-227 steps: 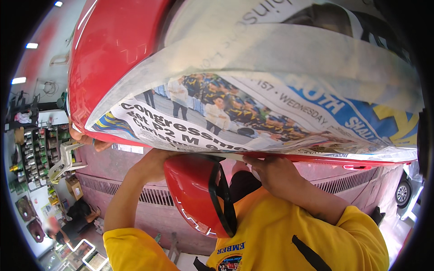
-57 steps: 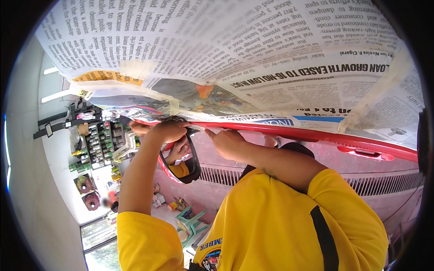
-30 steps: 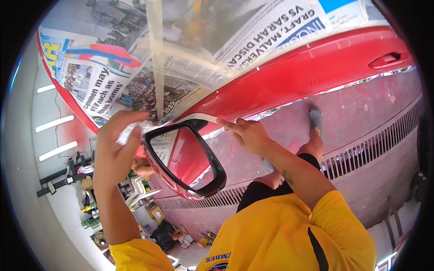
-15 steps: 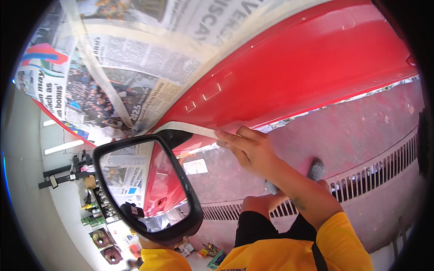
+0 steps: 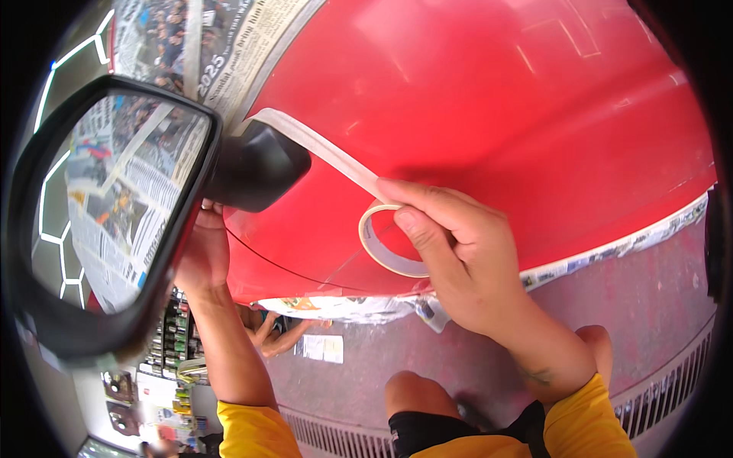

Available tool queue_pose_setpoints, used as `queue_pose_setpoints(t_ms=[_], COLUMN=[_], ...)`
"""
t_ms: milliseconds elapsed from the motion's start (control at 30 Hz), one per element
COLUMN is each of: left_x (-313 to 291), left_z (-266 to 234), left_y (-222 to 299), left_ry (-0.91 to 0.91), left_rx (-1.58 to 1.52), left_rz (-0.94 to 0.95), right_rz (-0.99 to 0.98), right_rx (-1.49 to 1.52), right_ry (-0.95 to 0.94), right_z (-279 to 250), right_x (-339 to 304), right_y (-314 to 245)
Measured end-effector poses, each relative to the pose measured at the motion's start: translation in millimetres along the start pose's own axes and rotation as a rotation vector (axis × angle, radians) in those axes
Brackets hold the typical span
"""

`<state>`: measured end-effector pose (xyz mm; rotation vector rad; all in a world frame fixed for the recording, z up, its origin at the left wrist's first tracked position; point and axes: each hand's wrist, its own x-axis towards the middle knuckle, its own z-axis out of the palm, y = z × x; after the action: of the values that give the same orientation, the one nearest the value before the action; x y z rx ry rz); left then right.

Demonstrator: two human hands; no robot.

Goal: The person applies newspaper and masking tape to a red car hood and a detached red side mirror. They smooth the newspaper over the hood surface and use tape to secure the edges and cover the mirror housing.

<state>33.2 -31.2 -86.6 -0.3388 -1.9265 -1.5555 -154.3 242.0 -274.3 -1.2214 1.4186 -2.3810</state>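
Observation:
My right hand (image 5: 473,259) grips a roll of masking tape (image 5: 372,243), its thumb and fingers pinching the roll's upper edge. From there a pale strip of tape (image 5: 321,149) stretches up and left to the top of the black mirror mount (image 5: 263,164). My left hand (image 5: 205,252) reaches up behind the car's side mirror (image 5: 210,118), just below the mount; most of its fingers are hidden there. Beside both hands spreads a glossy red car panel (image 5: 458,99).
Taped newspaper (image 5: 229,76) covers the window area above the mirror. More paper lines the panel's lower edge. Another person's arm (image 5: 282,340) shows low beyond the car. A slotted drain grate (image 5: 336,437) crosses the pinkish floor, and shelves with cans (image 5: 168,336) stand at lower left.
The view has shifted, putting the mirror farther left and the red panel larger. My left hand now shows by the mount. The tape roll has come into sight in my right hand.

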Motion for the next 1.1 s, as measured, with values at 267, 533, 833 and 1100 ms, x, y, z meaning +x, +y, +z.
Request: queue_pose_setpoints(t_ms=[267, 533, 833, 1100], left_x=[-7.4, -40.4, -33.9, 43.2], left_z=[24.7, 54.4, 227.7, 319.5], left_y=[-9.9, -9.7, -3.7, 33.0], left_ry=[0.257, 0.708, -0.155, -0.580], left_rx=[0.029, 0.546, 1.995, 2.596], left_rz=[-0.020, 0.056, 0.042, 0.275], right_rz=[-0.167, -0.311, -0.369, -0.326], right_rx=[-0.011, 0.000, 0.043, 0.020], right_ry=[0.081, 0.113, 0.145, 0.156], right_z=[48.2, 77.1, 67.8, 67.2], right_x=[-27.2, -30.1, -37.2, -36.9], right_y=[42.3, 56.5, 47.7, 56.2])
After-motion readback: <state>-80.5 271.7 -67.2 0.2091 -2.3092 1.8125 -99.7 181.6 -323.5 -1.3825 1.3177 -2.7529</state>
